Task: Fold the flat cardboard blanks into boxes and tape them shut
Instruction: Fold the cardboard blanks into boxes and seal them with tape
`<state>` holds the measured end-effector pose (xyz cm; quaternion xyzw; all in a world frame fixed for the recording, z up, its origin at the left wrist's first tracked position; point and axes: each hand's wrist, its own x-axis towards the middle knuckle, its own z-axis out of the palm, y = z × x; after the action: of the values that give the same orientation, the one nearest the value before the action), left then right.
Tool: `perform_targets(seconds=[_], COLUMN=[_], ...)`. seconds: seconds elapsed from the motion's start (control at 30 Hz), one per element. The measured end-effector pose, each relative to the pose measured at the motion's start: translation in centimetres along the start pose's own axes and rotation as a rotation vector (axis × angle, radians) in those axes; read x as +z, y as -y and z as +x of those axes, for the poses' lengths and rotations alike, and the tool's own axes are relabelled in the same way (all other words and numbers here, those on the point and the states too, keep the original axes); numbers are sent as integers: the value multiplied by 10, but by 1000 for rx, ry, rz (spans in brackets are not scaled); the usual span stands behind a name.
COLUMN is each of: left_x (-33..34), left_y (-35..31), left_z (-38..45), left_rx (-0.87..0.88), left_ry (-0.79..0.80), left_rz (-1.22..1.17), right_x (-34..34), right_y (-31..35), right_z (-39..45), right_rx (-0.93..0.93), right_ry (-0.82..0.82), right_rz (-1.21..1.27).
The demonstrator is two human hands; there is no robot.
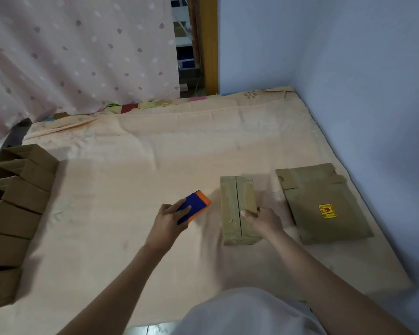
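Steadying the folded cardboard box (238, 210) on the peach sheet (155, 165), our right hand (264, 220) clamps its near right edge, thumb by the centre seam. Our left hand (169, 220) grips a blue-and-orange tape dispenser (194, 206) just beside it. Light, stiff board like this probably dents easily, so hold the edges. Blur hides whether tape covers the seam.

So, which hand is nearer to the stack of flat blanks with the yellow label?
Right. The right hand grips the folded box just beside the flat blanks; the left hand holds the blue-orange tool farther away.
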<state>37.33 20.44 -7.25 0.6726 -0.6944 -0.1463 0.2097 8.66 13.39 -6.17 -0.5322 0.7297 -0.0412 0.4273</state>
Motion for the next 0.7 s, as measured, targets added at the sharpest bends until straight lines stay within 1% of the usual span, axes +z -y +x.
perform_targets(seconds=[0.03,0.1,0.17,0.2,0.23,0.27,0.33,0.37,0.4,0.47,0.53,0.57,0.6,0.7], left_x=[-15,-44,-70,-81,-90,-98,-108,-112,-114,-118,-121,-121,-122,-122], left_y=[-1,-8,-19,-25,-32,-38,-49,-54,-59,-68,-75,-77,-78,-80], left_z=[3,7,9,10,10,10,9,9,10,12,13,13,13,13], left_rx=[35,82,129,160,185,203,239,257,272,298,318,328,335,333], left_ry=[-10,-25,-29,-28,-27,-26,-24,-25,-23,-9,11,20,28,48], left_rz=[-9,-38,-91,-125,-166,-210,-276,-294,-310,-339,-355,-354,-353,-364], right_x=[-1,-5,-12,-16,-21,-25,-27,-27,-27,-29,-35,-37,-40,-42], right_y=[2,11,23,30,38,46,59,63,67,70,70,70,70,70], right_z=[-3,-12,-25,-32,-38,-43,-49,-48,-46,-45,-50,-54,-57,-60], right_rx=[-1,-48,-180,-261,-324,-372,-367,-311,-213,-29,38,45,44,44], right_ry=[-29,-169,-365,-430,-457,-437,-294,-172,-31,263,495,554,581,561], right_rz=[-20,-4,130,193,243,282,341,388,477,740,974,1040,1081,1148])
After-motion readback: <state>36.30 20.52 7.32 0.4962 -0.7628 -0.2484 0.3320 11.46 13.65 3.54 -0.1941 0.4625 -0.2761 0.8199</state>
